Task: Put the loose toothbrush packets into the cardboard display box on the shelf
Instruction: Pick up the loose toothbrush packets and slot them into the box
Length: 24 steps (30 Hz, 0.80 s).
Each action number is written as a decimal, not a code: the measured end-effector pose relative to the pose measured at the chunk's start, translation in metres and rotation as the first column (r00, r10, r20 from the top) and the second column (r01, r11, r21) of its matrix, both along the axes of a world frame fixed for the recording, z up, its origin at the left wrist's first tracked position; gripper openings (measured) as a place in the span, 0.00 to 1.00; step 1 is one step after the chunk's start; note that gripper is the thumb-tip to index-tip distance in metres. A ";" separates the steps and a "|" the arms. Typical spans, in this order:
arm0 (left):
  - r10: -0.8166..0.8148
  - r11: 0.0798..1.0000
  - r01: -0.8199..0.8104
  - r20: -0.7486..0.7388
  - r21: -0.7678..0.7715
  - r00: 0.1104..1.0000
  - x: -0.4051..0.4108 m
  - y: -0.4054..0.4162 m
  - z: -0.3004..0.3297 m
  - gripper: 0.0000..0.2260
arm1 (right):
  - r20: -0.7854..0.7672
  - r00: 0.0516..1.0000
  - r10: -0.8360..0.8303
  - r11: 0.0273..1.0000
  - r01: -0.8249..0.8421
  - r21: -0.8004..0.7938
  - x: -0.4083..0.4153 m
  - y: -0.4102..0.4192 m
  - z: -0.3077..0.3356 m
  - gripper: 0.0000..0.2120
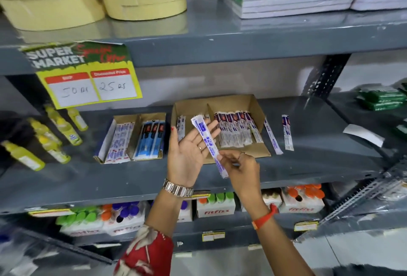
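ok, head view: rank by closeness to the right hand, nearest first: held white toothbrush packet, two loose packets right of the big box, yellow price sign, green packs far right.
1. White-and-blue toothbrush packet: pinched in the right hand, lying across the left palm.
2. Two loose white packets: on the grey shelf, up-right.
3. Green packs: far right. Yellow price sign: upper left. Too close to call.

Grey shelf point(308, 165) bears the cardboard display box point(257, 108); 2 loose toothbrush packets point(287, 132) beside it.
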<state>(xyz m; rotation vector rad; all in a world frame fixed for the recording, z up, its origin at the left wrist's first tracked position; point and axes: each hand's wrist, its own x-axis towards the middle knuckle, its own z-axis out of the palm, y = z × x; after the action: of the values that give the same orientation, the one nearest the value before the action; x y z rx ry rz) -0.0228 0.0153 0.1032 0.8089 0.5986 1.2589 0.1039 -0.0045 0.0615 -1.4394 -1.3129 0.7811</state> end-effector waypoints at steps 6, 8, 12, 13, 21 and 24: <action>0.002 1.000 -0.003 0.035 0.026 0.999 -0.007 -0.001 0.000 0.30 | -0.007 1.000 0.024 1.000 -0.024 0.006 -0.009 -0.001 0.002 0.08; 0.003 1.000 -0.004 0.052 0.015 0.999 -0.010 -0.002 0.000 0.30 | -0.018 0.999 0.026 1.000 -0.026 0.010 -0.012 -0.001 0.001 0.08; 0.175 0.983 -0.179 -0.139 -0.023 0.975 -0.019 0.004 -0.008 0.27 | -0.059 0.998 0.026 0.999 -0.027 -0.017 -0.021 0.006 -0.001 0.07; 0.219 0.973 -0.231 -0.258 -0.019 0.941 -0.021 0.006 -0.013 0.25 | -0.079 0.997 0.020 0.999 -0.023 -0.034 -0.023 0.009 -0.002 0.07; 0.446 0.895 -0.063 -0.879 0.441 0.169 -0.054 -0.009 -0.103 0.25 | 0.029 0.999 -0.039 0.988 0.043 -0.151 -0.045 0.049 0.003 0.06; 0.412 0.909 0.104 -0.907 0.403 -0.087 -0.070 -0.007 -0.127 0.31 | 0.111 0.992 -0.055 0.987 0.071 -0.143 -0.056 0.071 0.002 0.06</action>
<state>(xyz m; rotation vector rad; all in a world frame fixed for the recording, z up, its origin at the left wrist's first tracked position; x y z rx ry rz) -0.0933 0.0078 -0.0241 2.1478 1.8102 0.6790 0.0480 0.0667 0.0634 -1.6521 -1.3050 0.7814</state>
